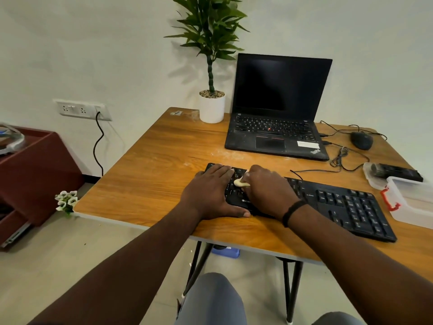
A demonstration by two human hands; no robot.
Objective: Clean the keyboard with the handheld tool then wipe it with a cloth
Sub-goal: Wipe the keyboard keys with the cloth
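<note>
On a wooden table (145,156), the left hand (208,193) presses flat, fingers together, steadying the black keyboard's (339,200) left end while the right hand (267,191) pinches a small, soft-looking pale cloth (240,182) against the keys.

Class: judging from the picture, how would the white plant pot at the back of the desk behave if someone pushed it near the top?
The plant pot is narrow and its plant stands tall, so a high push would probably tip it. The gravel at its rim suggests some weight low down, which may steady it. On the smooth desk, a low push would likely slide it.
</note>
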